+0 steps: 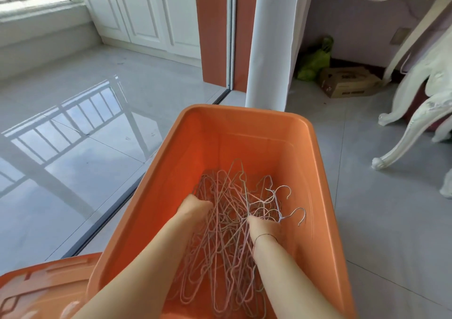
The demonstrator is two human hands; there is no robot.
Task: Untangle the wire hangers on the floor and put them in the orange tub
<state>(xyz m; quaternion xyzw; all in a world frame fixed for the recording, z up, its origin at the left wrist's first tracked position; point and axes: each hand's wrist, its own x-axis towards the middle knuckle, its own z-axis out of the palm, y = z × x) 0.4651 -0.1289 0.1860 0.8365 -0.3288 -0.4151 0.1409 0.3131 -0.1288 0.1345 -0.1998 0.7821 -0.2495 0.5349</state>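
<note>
Heap of thin pink wire hangers [227, 233] lies in the rectangular orange plastic tub [247, 122], hooks toward 1 o'clock. My left hand [194, 207] and right hand [263, 225] are buried in it, likely settling the pile; finger state hidden, cannot tell. Orange lid [41, 291] at 8 o'clock.

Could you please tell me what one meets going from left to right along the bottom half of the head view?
Orange lid → left hand → wire hangers → right hand → tub's right wall → table leg.
</note>
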